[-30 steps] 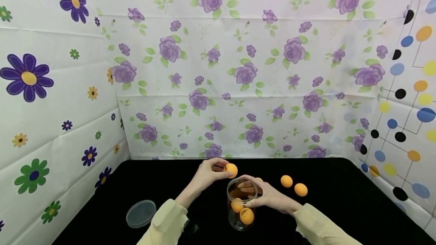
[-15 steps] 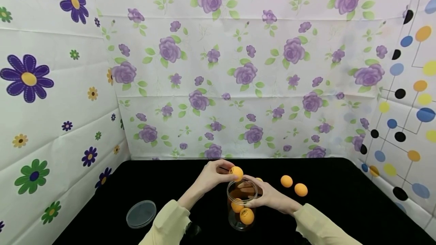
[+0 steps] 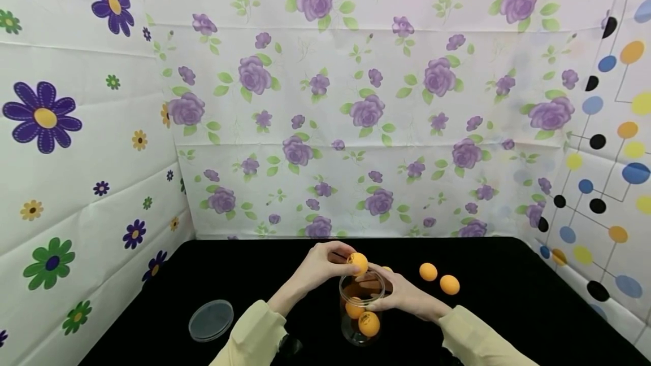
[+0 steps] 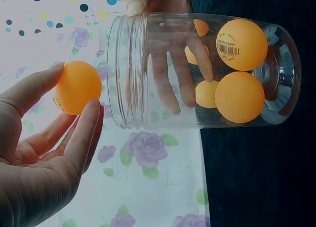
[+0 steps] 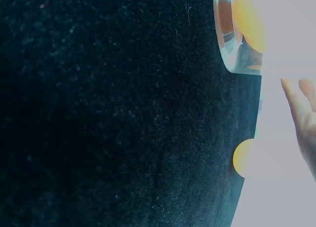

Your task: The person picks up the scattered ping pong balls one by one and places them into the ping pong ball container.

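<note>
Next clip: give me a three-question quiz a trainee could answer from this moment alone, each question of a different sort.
1. True or false: the left hand pinches an orange ball just above the mouth of the clear jar.
2. How many orange balls lie inside the jar?
3. Where is the jar's lid? A) on the jar B) flat on the black table, to the person's left C) in the right hand

Key
1. True.
2. Two.
3. B; the right hand grips the jar near its rim.
</note>
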The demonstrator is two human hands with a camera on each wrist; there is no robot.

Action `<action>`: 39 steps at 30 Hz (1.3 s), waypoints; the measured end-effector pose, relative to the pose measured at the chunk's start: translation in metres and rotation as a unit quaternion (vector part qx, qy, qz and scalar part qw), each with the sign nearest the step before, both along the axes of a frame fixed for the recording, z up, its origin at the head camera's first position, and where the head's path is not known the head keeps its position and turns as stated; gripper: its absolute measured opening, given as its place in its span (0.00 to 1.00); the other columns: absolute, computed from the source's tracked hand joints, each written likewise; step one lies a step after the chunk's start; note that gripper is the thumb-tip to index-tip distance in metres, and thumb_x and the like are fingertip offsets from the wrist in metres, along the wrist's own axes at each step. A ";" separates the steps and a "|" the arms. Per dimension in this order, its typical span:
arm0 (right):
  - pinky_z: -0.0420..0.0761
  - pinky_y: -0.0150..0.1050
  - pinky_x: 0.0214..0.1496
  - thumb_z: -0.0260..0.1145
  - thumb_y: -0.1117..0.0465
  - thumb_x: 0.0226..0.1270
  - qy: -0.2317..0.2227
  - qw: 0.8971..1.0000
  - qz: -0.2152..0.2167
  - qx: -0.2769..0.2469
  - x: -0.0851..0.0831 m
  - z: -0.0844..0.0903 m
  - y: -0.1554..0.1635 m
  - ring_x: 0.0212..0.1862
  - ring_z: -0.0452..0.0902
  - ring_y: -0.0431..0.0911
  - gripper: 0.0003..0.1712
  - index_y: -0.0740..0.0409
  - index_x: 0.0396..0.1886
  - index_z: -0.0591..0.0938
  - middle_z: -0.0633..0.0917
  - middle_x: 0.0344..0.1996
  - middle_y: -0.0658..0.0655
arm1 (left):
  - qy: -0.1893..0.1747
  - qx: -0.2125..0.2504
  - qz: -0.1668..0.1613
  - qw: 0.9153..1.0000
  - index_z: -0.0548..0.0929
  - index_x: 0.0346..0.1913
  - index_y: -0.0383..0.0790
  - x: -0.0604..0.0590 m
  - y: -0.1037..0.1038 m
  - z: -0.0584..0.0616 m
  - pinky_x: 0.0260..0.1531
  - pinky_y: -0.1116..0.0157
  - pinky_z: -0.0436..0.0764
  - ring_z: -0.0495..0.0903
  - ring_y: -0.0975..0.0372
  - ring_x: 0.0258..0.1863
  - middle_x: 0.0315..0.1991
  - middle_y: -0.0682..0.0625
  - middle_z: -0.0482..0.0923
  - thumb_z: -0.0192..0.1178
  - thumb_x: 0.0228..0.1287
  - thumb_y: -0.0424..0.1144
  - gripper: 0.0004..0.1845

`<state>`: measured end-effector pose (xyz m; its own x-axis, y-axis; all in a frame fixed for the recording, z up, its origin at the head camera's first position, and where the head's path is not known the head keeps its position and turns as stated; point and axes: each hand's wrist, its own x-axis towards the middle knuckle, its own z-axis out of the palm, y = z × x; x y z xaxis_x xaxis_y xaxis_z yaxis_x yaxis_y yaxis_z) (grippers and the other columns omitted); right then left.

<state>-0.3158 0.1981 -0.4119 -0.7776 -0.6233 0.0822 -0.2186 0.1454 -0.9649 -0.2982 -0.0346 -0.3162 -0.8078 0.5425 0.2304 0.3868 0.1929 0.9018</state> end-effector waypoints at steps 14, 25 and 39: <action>0.69 0.45 0.52 0.63 0.59 0.62 0.019 1.000 0.011 0.008 -0.004 -0.001 0.000 0.59 0.62 0.52 0.39 0.42 0.69 0.56 0.62 0.62 0.58 | 0.026 -0.014 0.014 0.999 0.80 0.45 0.39 -0.018 0.001 -0.018 0.36 0.62 0.77 0.77 0.57 0.38 0.39 0.48 0.78 0.66 0.53 0.40 0.16; 0.71 0.46 0.50 0.64 0.57 0.60 0.011 1.000 -0.006 0.011 -0.004 -0.003 0.002 0.58 0.62 0.52 0.40 0.43 0.69 0.55 0.57 0.62 0.59 | 0.040 -0.020 0.015 0.999 0.80 0.45 0.41 -0.017 0.000 -0.016 0.35 0.63 0.77 0.77 0.58 0.38 0.39 0.51 0.78 0.66 0.54 0.40 0.15; 0.71 0.45 0.51 0.64 0.59 0.60 0.031 0.999 0.019 0.001 -0.006 -0.005 0.000 0.59 0.61 0.53 0.37 0.41 0.67 0.59 0.65 0.60 0.57 | 0.058 -0.020 0.025 0.998 0.80 0.45 0.40 -0.020 -0.003 -0.022 0.37 0.62 0.76 0.78 0.59 0.38 0.39 0.51 0.78 0.66 0.54 0.40 0.16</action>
